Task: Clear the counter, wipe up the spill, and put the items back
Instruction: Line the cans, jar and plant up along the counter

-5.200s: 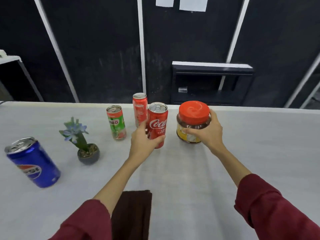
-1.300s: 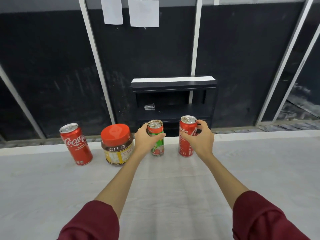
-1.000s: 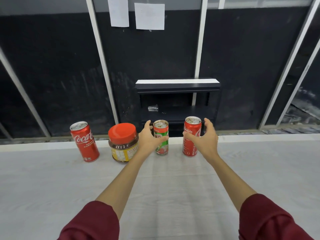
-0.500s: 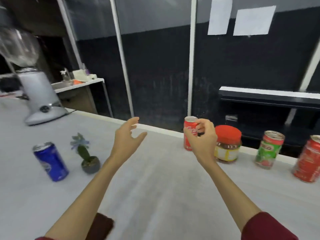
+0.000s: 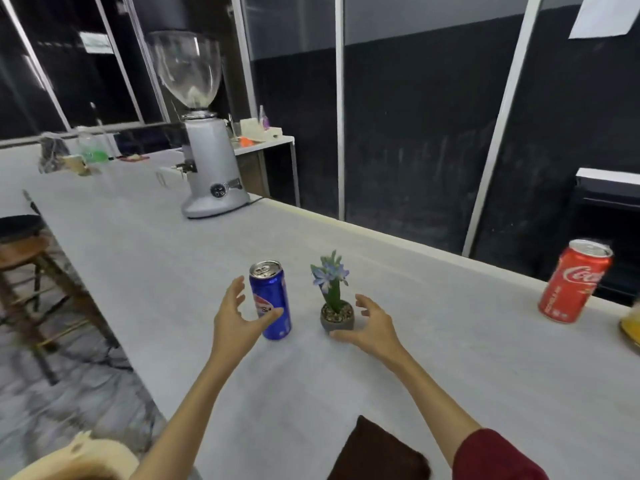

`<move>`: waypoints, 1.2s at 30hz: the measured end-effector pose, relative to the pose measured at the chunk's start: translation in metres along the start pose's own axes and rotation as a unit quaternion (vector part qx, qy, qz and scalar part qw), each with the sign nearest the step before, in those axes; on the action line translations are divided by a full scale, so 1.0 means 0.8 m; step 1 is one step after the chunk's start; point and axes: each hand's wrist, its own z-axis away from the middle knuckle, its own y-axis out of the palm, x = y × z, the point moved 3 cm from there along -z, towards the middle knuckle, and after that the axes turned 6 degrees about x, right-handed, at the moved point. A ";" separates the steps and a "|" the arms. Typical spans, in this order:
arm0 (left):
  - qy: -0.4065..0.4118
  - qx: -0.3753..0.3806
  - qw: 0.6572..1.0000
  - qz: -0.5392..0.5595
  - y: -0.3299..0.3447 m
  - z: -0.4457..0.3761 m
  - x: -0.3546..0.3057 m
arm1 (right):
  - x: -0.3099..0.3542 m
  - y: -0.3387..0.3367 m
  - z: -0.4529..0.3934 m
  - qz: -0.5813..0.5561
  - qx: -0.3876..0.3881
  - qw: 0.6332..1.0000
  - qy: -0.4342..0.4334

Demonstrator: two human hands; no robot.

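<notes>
A blue Pepsi can (image 5: 272, 299) stands upright on the grey counter (image 5: 450, 358). My left hand (image 5: 239, 323) curls around its left side with fingers spread, the thumb near the can's front. To the right of the can stands a small potted plant (image 5: 335, 303) with blue flowers. My right hand (image 5: 372, 327) is open at the pot's right and front, thumb close to its base. Neither hand has closed. A dark brown cloth (image 5: 377, 452) lies at the near edge. A red Coca-Cola can (image 5: 573, 280) stands at the far right.
A grey coffee grinder (image 5: 207, 161) with a clear hopper stands at the counter's far left. The edge of a yellow-labelled jar (image 5: 632, 329) shows at the right border. A wooden stool (image 5: 31, 268) stands left of the counter. Bags and small items sit at the far left end.
My view has swung left, away from the row of cans and the jar. Both hands have moved to the Pepsi can and the potted plant, fingers open around them.
</notes>
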 end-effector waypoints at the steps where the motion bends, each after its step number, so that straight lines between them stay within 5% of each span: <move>1: -0.006 0.012 1.000 0.015 0.006 -0.007 0.006 | -0.001 0.007 -0.004 -0.002 -0.003 1.000 0.006; 11: 0.019 0.035 0.997 0.069 0.017 -0.030 0.014 | 0.004 0.024 -0.012 -0.045 -0.100 0.994 -0.015; 19: 0.046 0.088 0.992 0.081 0.073 -0.015 -0.020 | -0.014 -0.067 0.029 -0.037 -0.208 0.977 -0.011; 28: 0.123 0.253 0.954 0.106 0.268 0.060 -0.151 | -0.093 -0.277 0.180 -0.009 -0.365 0.930 0.051; 36: 0.201 0.409 0.878 0.145 0.493 0.224 -0.293 | -0.203 -0.477 0.395 0.011 -0.497 0.856 0.139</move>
